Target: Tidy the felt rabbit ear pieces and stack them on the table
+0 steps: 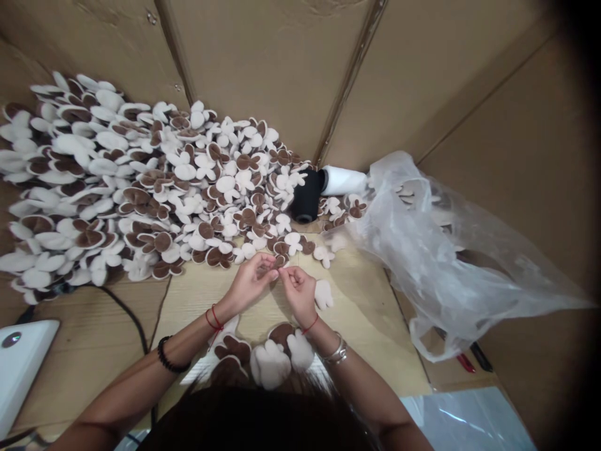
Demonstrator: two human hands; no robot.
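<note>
Both hands meet over the middle of the pale board (366, 319). My left hand (253, 279) has its fingers curled and pinched on a small brown and white plush piece (280, 260). Right beside it, my right hand (298, 289) is closed, thumb and forefinger pinched at the lower edge of that piece; whatever is between its fingertips is too small to make out. A white plush piece (323, 294) lies just right of my right hand. Nearer my body, several brown and white pieces (271, 363) lie between my forearms.
A large heap of plush pieces (141, 181) covers the back left. Behind the hands are a black thread cone (307, 197) and a white one (345, 180). A clear plastic bag (413, 232) spreads at right, and a white device (23, 369) sits far left near a black cable (126, 307).
</note>
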